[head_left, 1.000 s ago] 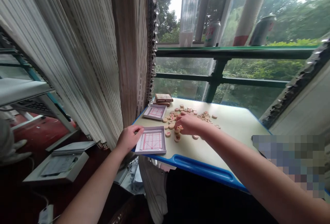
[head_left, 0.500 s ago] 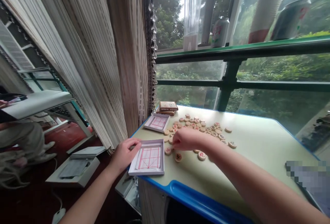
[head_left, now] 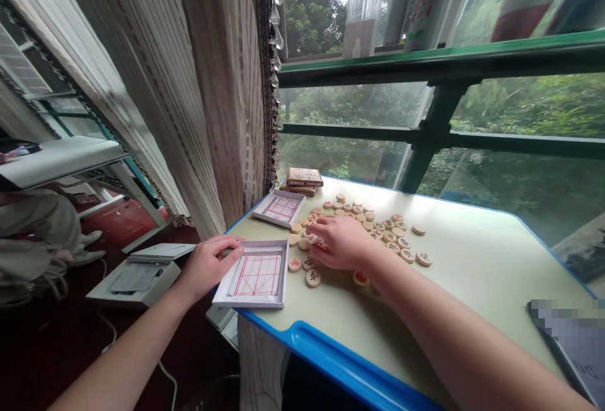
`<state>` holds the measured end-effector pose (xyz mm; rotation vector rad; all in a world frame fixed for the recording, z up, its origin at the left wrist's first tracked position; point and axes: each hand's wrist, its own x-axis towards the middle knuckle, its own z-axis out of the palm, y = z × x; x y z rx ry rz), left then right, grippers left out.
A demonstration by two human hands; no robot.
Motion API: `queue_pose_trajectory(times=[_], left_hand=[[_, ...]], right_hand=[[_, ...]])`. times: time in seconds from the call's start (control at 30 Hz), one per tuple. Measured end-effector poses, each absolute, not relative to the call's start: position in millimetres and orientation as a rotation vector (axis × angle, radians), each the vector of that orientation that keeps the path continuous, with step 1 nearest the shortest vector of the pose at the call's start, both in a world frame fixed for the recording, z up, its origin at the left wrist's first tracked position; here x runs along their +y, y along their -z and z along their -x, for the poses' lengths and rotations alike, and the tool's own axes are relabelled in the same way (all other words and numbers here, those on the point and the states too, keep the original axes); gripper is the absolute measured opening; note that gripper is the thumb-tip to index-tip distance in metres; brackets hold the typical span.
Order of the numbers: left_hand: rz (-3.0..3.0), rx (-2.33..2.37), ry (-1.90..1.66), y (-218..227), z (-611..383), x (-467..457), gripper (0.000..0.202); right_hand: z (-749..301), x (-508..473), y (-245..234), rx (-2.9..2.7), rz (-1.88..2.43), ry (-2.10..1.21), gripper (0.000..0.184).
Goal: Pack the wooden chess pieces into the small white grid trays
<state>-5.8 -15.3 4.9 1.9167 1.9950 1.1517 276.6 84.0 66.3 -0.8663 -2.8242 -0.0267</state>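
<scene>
My left hand [head_left: 211, 264] holds the left rim of a shallow white box [head_left: 286, 275], with its fingers bent over the edge. Inside the box lies a folded sheet printed with a red grid [head_left: 258, 277]. To the right, my right hand [head_left: 341, 242] is palm down over wooden Chinese chess pieces [head_left: 375, 234], its fingers apart and reaching among them. Its fingertips partly cover some pieces. The round pieces carry red or black characters, and several lie blank side up. A black-marked piece [head_left: 312, 278] lies just in front of the right hand.
A second shallow box [head_left: 280, 207] stands behind the first, near two stacked small boxes [head_left: 304, 177]. A dark device [head_left: 567, 341] lies at the table's right edge. The table [head_left: 467, 272] has a blue rim. A can [head_left: 430, 11] stands on the window ledge. A seated person [head_left: 42, 234] is at far left.
My right hand has gone from closed to spread fingers over the pieces. A black-marked piece now shows where the fist was. My left hand stays on the box; the view has shifted.
</scene>
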Motion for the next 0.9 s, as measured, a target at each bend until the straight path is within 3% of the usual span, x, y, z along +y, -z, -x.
queue_pose_trajectory(times=[0.07,0.33,0.63,0.9], left_hand=[[-1.902,1.994,-1.147,-5.9,5.6,-15.0,0.024],[-1.732,1.95,-1.167,-7.5,8.0,-11.1,0.027],[-1.543,1.978,-1.164,-16.3,3.4,-9.1,0.037],[-1.574,2.014,-1.151,-15.7,3.8,-8.1,0.036]], right_hand=[[-278.2,85.4,-67.0,-2.849,0.789,0.043,0.038],[-271.1,82.4,-66.6,-2.903,0.98,-0.043,0.025],[-268.9,79.9,-71.1,-2.925,1.051,-0.065,0.026],[-276.1,92.2,-69.3,-2.753,1.161,-0.277,0.025]])
